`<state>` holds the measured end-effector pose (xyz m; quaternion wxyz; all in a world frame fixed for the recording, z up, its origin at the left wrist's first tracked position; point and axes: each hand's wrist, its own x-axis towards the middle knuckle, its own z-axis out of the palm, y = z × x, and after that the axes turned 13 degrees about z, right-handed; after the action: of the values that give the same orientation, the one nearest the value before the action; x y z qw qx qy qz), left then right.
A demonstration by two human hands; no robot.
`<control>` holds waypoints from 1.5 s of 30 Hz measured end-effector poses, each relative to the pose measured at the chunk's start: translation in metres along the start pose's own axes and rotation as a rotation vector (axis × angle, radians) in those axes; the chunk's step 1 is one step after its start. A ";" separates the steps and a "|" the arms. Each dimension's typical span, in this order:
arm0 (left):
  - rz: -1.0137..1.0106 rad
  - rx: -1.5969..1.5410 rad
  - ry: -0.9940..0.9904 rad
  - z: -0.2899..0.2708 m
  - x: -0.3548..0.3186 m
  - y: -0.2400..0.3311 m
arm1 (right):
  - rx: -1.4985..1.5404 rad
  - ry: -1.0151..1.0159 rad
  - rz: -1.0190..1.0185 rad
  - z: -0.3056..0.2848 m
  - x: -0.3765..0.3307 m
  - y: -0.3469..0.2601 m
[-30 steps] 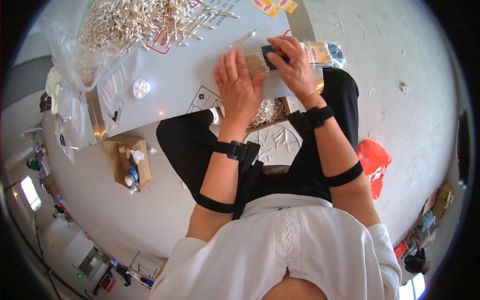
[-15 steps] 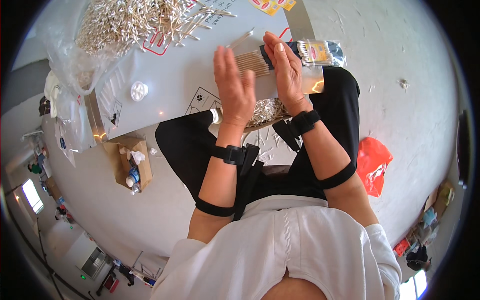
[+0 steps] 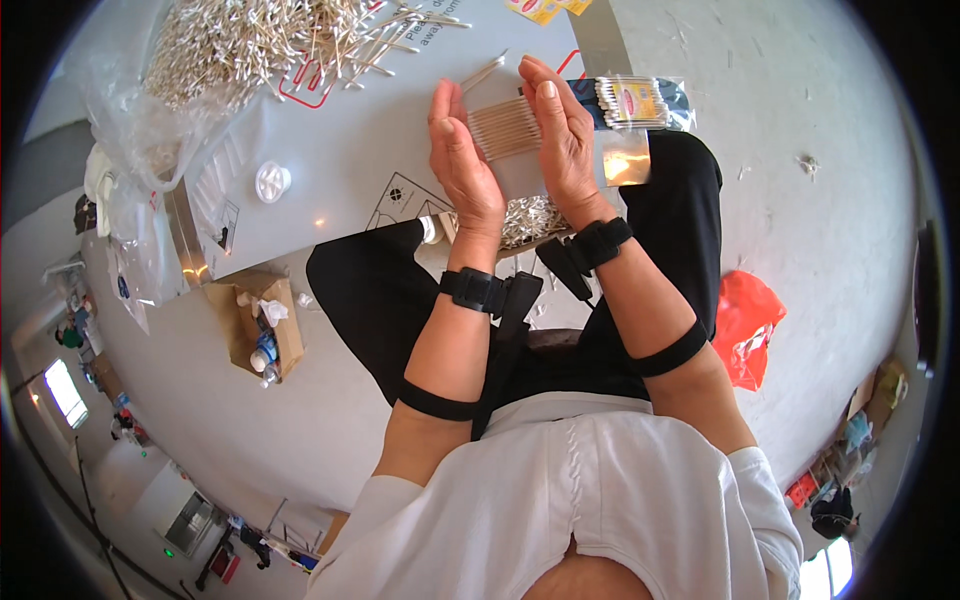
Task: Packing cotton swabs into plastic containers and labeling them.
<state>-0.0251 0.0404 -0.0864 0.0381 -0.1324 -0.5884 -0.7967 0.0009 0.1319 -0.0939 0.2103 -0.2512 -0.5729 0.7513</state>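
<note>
A flat row of cotton swabs (image 3: 506, 130) lies on the grey table, sticks running from left to right. My left hand (image 3: 466, 165) stands on edge at the row's left end, fingers stretched out. At the right end my right hand (image 3: 566, 135) faces it, its fingers straight and together. The swab tips are mostly hidden by the palms, so I cannot tell how firmly they touch. Just right of my right hand, a clear packet of swabs (image 3: 632, 103) with a yellow label rests on a dark pad. Two loose swabs (image 3: 484, 75) lie beyond the row.
A large heap of cotton swabs (image 3: 240, 45) covers the table's far left, beside a clear plastic bag (image 3: 130, 110). A small round white container (image 3: 272, 182) stands nearer. Swabs fill a box (image 3: 530, 222) below the table edge. A cardboard box (image 3: 262, 330) and red bag (image 3: 748, 325) are on the floor.
My left hand has turned more on edge and come to the row's left end. My right hand has shifted slightly left to its right end, uncovering more of the row between them.
</note>
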 end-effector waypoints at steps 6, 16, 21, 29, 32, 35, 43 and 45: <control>0.041 0.015 -0.059 0.027 -0.002 -0.011 | -0.077 0.058 -0.070 -0.025 0.011 -0.007; 0.049 0.008 -0.124 0.042 -0.002 -0.011 | -0.153 0.082 -0.083 -0.053 0.022 -0.019; 0.443 0.953 -0.635 0.019 -0.001 0.002 | -0.554 0.168 -0.270 -0.097 0.020 -0.046; 0.440 1.257 -0.909 0.020 -0.010 -0.002 | -1.384 0.024 -0.383 -0.148 0.016 -0.027; 0.432 1.263 -0.936 0.021 -0.011 -0.003 | -1.406 -0.012 -0.339 -0.149 0.015 -0.020; 0.440 1.264 -0.956 0.022 -0.011 -0.004 | -1.378 -0.010 -0.338 -0.150 0.015 -0.017; 0.460 1.246 -0.951 0.042 -0.014 -0.009 | -1.304 -0.053 -0.286 -0.150 0.014 -0.021; 0.463 1.235 -0.952 0.047 -0.015 -0.010 | -1.299 -0.054 -0.290 -0.150 0.014 -0.022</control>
<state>-0.0052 0.0862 -0.0866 0.0137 -0.5306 -0.8325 -0.1587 0.0833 0.2593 -0.1069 0.1007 -0.2281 -0.9423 0.2235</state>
